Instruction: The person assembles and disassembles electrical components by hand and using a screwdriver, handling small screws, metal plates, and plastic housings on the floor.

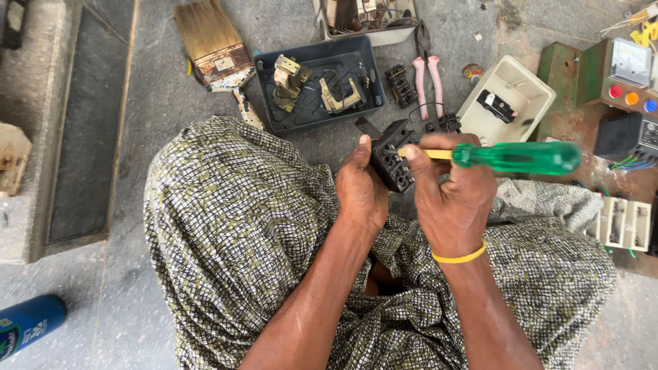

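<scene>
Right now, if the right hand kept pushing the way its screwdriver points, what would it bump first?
The right hand aims the green screwdriver leftward, and its tip already seems to meet the black part that the left hand holds. That part comes first, though the tip itself is partly hidden.

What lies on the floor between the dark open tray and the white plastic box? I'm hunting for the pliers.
In the head view, pink-handled pliers lie between the dark tray and the white box, beside a small black terminal block.
</scene>
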